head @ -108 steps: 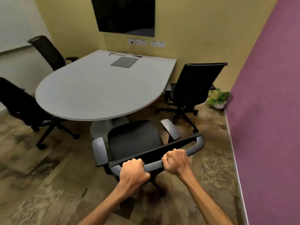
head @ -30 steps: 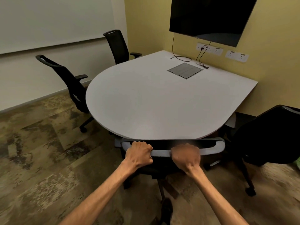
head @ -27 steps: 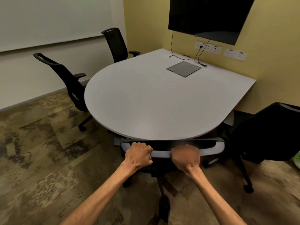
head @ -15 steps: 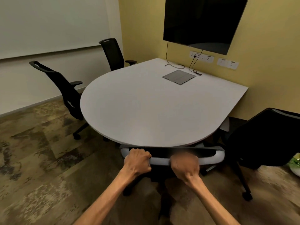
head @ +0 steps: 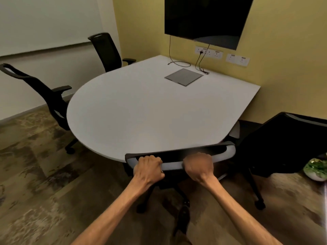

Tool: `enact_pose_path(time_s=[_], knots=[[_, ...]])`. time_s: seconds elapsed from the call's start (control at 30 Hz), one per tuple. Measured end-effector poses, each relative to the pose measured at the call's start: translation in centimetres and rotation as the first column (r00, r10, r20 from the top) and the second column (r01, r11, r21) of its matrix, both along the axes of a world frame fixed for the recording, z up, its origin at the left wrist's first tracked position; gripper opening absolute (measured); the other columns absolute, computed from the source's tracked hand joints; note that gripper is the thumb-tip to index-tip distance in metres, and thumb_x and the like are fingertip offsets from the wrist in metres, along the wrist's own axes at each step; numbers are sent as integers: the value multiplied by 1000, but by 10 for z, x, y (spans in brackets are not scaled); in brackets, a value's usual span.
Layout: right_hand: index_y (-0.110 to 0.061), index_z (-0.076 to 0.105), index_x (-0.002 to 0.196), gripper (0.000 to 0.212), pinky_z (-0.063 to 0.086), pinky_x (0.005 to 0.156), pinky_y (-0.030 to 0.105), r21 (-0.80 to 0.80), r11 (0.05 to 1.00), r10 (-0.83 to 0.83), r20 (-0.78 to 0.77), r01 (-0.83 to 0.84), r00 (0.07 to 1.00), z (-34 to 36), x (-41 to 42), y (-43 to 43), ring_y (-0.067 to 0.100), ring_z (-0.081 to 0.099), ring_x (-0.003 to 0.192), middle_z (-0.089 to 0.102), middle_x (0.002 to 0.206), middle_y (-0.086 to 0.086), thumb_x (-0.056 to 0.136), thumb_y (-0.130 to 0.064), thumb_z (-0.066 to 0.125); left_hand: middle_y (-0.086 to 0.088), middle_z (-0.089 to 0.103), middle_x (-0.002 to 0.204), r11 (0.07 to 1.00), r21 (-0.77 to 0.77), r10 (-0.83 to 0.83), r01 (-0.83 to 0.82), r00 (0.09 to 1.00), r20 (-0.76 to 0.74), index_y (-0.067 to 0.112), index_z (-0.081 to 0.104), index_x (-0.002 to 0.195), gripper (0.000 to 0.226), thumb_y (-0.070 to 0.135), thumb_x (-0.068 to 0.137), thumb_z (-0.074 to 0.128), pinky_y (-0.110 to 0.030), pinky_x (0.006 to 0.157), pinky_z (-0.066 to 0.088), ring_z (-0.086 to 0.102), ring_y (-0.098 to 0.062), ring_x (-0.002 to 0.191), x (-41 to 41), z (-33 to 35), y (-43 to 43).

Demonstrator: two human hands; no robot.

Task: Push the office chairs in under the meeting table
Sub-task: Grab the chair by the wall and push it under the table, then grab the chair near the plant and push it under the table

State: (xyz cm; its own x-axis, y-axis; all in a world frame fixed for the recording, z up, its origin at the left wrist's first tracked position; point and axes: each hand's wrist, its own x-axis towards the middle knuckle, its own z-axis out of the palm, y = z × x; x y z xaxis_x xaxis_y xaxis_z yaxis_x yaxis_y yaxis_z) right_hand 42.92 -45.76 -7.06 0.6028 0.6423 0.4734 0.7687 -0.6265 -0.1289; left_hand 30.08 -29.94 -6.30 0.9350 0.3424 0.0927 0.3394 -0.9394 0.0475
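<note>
Four office chairs are seen around the white meeting table (head: pixel 141 112). The nearest chair (head: pixel 228 152) is held at the grey top bar of its back by both hands. The left hand (head: pixel 149 167) is curled tight over the bar, with the fingers pressed together and wrapped around it. The right hand (head: pixel 198 167) is closed on the same bar in a fist, just beside the left; it is blurred, so each finger cannot be told apart. This chair's back is set right against the round edge of the table, and its seat is hidden under the top. Its black legs are seen on the floor below the hands.

Another black chair (head: pixel 283 144) is placed at the right, close to the table's edge. Two more black chairs are at the left: one tilted chair (head: pixel 46 96) near the round end, and one upright chair (head: pixel 106 50) by the white wall. A grey square panel (head: pixel 184 76) is set in the tabletop, near two black cables (head: pixel 178 63). A dark screen (head: pixel 203 18) is hung on the yellow wall. A green plant (head: pixel 315 169) is seen at the far right.
</note>
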Motion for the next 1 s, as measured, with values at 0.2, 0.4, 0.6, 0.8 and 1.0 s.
enact_pose_path(time_s=[0.2, 0.4, 0.6, 0.8, 1.0], knots=[[-10, 57, 45, 56, 29, 48, 27, -36, 999, 24, -114, -28, 993, 5, -7, 0, 25, 55, 46, 58, 47, 8, 83, -38, 27, -8, 66, 72, 999, 26, 20, -20, 999, -33, 17, 69, 80, 22, 29, 66, 58, -32, 60, 32, 63, -31, 69, -8, 8, -4], [-9, 64, 61, 49, 45, 64, 35, -26, 998, 52, -255, -60, 966, 13, -24, 0, 29, 62, 64, 68, 64, 10, 91, -35, 35, -2, 65, 57, 998, -37, 51, -51, 999, 0, 20, 67, 70, 32, 46, 56, 54, -25, 49, 26, 61, -25, 53, -24, 11, -4], [-25, 58, 107, 28, 33, 97, 33, 216, 972, 137, -207, -91, 969, 12, 16, -74, 12, 48, 109, 57, 110, -5, 90, -45, 50, 3, 59, 93, 994, -57, 105, -91, 939, 327, 24, 51, 100, 76, 89, 60, 53, -38, 75, 36, 57, -22, 88, 6, 8, -67], [-24, 61, 106, 26, 34, 102, 36, 377, 900, -181, -133, 219, 974, 35, 99, -201, 14, 52, 113, 60, 111, -5, 89, -41, 53, -1, 53, 116, 979, -144, -54, 142, 869, 492, 19, 50, 115, 70, 77, 75, 49, -38, 89, 39, 51, -23, 109, 115, 47, -198], [-24, 58, 104, 24, 37, 97, 40, 389, 818, -443, -46, 425, 895, 68, 179, -317, 19, 54, 106, 59, 107, -4, 88, -41, 52, -5, 53, 126, 918, -91, -278, 385, 792, 544, 16, 49, 126, 69, 70, 82, 50, -36, 99, 39, 49, -22, 117, 232, 79, -291]])
